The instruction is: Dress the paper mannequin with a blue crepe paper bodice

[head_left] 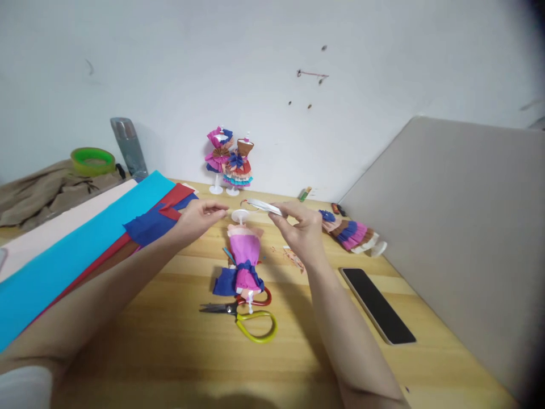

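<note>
My right hand (300, 227) pinches a flat white object (264, 206) above the table; a thin reddish strand shows at its far left end. To the left, my left hand (203, 217) has its fingertips pressed together, and anything between them is too small to name. Between and below the hands, a small dress form in a pink and purple paper dress (246, 250) with a blue waist band lies with its round white base (240, 215) away from me. Scissors (255, 318) with red and yellow handles lie under its near end, beside a blue paper piece (225, 282).
Long crepe paper sheets (97, 244) cover the left side. Two dressed forms (238, 165) stand by the wall; another dress (351, 234) lies at right, near a phone (377, 305). Green tape (92, 161) and a bottle (129, 146) are back left. A grey panel (447, 227) borders the right.
</note>
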Action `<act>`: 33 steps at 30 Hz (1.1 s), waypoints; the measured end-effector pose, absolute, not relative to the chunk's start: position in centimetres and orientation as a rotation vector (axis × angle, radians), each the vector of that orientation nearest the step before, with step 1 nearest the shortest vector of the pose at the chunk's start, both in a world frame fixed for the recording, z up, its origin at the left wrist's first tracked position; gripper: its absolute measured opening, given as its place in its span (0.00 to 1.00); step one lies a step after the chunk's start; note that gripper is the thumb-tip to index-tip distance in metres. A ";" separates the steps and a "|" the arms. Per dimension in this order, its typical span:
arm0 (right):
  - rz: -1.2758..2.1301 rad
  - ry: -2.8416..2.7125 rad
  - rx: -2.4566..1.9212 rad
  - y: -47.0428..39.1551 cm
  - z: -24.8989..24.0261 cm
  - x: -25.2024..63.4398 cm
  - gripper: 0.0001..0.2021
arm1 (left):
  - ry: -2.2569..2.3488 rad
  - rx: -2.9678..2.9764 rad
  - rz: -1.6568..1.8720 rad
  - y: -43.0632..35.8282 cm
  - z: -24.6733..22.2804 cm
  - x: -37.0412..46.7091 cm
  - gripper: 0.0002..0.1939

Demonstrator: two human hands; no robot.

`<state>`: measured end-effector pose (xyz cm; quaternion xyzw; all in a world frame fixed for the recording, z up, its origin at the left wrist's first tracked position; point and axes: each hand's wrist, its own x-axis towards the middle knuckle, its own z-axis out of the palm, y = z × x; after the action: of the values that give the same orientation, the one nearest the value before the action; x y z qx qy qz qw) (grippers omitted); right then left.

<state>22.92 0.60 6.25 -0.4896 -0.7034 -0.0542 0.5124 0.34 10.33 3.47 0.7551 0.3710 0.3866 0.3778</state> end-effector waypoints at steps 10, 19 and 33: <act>-0.594 -1.872 -1.269 0.4 5.9 22.4 0.09 | 0.813 2.226 1.263 5.5 7.4 3.4 0.12; -0.604 -1.899 -1.172 0.3 6.0 22.4 0.08 | 0.781 2.432 1.192 6.3 7.1 3.2 0.05; -0.003 -1.935 -1.130 -0.3 6.8 22.0 0.08 | 0.687 1.660 0.523 6.4 9.5 2.1 0.07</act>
<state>22.03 -0.26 6.82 -0.4540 -0.7773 -0.0013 0.4355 2.05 6.42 9.48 0.7142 0.2955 0.2249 0.5933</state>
